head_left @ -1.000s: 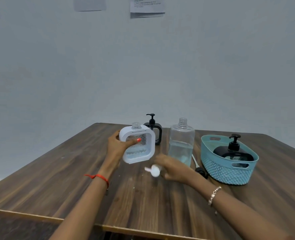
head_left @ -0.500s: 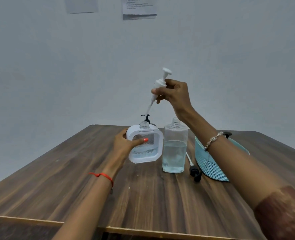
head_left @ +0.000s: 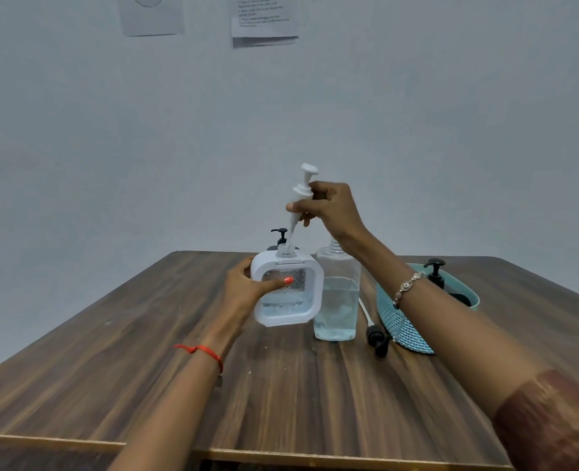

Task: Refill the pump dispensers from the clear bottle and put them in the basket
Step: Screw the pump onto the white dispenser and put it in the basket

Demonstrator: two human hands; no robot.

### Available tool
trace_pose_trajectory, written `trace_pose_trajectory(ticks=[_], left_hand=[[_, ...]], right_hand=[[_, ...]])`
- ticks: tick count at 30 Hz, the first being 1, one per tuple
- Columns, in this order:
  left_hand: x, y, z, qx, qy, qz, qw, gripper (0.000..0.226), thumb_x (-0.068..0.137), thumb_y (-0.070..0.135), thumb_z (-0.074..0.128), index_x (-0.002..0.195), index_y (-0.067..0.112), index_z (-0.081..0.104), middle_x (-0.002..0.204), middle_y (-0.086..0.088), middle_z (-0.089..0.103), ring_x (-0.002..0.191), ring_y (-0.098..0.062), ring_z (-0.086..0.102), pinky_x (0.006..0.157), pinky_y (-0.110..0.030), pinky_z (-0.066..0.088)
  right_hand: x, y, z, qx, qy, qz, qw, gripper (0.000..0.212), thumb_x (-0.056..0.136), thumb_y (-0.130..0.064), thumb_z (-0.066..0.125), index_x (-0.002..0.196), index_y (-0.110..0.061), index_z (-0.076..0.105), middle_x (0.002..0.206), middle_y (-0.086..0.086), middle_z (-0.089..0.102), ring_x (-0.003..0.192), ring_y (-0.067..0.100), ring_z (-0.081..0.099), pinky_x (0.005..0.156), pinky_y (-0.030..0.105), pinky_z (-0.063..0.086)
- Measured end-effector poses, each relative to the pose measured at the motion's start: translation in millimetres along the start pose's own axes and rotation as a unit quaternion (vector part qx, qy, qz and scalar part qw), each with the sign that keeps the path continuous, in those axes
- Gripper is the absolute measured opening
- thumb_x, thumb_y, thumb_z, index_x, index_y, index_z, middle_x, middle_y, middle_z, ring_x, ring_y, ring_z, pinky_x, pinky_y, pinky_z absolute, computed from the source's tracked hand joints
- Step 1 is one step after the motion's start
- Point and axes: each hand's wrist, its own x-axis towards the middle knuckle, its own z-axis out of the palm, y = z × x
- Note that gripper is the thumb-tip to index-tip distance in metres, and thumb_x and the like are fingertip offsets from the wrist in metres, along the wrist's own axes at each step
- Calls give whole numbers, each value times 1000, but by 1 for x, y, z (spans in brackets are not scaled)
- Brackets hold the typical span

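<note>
Left hand [head_left: 247,294] grips white dispenser [head_left: 286,288] on counter [head_left: 281,385]. Right hand [head_left: 328,207] pinches white pump [head_left: 301,195], tube entering dispenser neck. Clear bottle [head_left: 337,294] adjacent; basket [head_left: 407,321] right. Wall papers [head_left: 264,18]: print illegible. No labels visible.

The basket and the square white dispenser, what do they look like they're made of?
The basket looks like moulded teal plastic with a matte finish: its wall is a regular perforated weave. The dispenser looks like smooth white plastic framing a clear ribbed window, probably plastic too, with liquid visible inside.
</note>
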Motion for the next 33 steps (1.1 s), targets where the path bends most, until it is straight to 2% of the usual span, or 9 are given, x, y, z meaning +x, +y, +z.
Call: trace_pose_trajectory(ticks=[3, 7, 12, 15, 17, 19, 23, 27, 33], left_hand=[[1, 4, 3, -20, 2, 15, 1000, 42, 60, 3, 84, 98, 8, 66, 93, -10, 71, 82, -25, 68, 74, -39, 58], [3, 11, 7, -20, 0, 29, 999, 37, 63, 2, 82, 94, 13, 65, 90, -8, 70, 79, -22, 67, 69, -31, 59], [3, 12, 7, -12, 5, 35, 999, 39, 62, 2, 83, 96, 11, 65, 91, -8, 69, 79, -21, 67, 64, -25, 58], [3, 10, 9, -4, 6, 33, 999, 39, 61, 4, 84, 94, 13, 65, 91, -7, 70, 80, -22, 67, 68, -29, 58], [3, 9, 11, -1, 6, 30, 1000, 41, 61, 5, 85, 96, 12, 65, 92, -8, 70, 83, -24, 68, 71, -33, 58], [3, 7, 12, -10, 9, 23, 1000, 44, 60, 4, 85, 99, 10, 66, 95, -11, 71, 85, -26, 68, 75, -37, 58], [2, 9, 16, -17, 5, 16, 1000, 44, 59, 3, 85, 97, 10, 66, 93, -10, 70, 82, -25, 68, 73, -36, 58], [2, 9, 18, -2, 0, 18, 1000, 45, 59, 6, 86, 99, 10, 66, 94, -10, 71, 84, -27, 68, 75, -39, 58], [-2, 8, 20, 10, -10, 24, 1000, 42, 60, 8, 85, 96, 18, 66, 91, -4, 71, 82, -20, 69, 71, -31, 58]], right_hand=[[-12, 17, 5, -102, -57, 28, 993, 23, 71, -12, 78, 82, 6, 68, 74, 14, 67, 56, 10, 58, 55, 19, 46], [-23, 33, 4, -154, -100, 38, 982, 59, 66, -43, 77, 83, 12, 63, 83, 30, 63, 62, 21, 53, 60, 31, 41], [-28, 24, -4, -65, -102, 62, 991, 18, 83, -24, 67, 93, -10, 73, 90, 4, 72, 81, 6, 64, 78, 19, 45], [-28, 26, -5, -73, -60, 53, 994, 10, 78, -24, 73, 77, -14, 74, 73, -7, 71, 69, -1, 64, 69, 11, 45], [-29, 27, -3, -80, -23, 42, 996, 23, 74, -28, 76, 62, -9, 69, 60, -4, 65, 56, 2, 57, 58, 10, 42], [-29, 31, -5, -60, 6, 39, 997, 43, 76, -32, 73, 66, 8, 65, 62, 5, 63, 59, 12, 52, 60, 20, 41], [-26, 32, -12, -4, -43, 86, 995, 16, 76, -14, 68, 90, -8, 70, 83, -3, 68, 79, 9, 60, 70, 24, 43], [-25, 34, -14, -10, -60, 93, 994, 30, 76, -7, 71, 106, -4, 68, 98, 6, 69, 84, 11, 63, 78, 21, 46], [-31, 32, -6, -124, -10, 68, 990, 31, 65, -34, 82, 63, -13, 59, 65, -1, 56, 60, 11, 51, 60, 23, 41]])
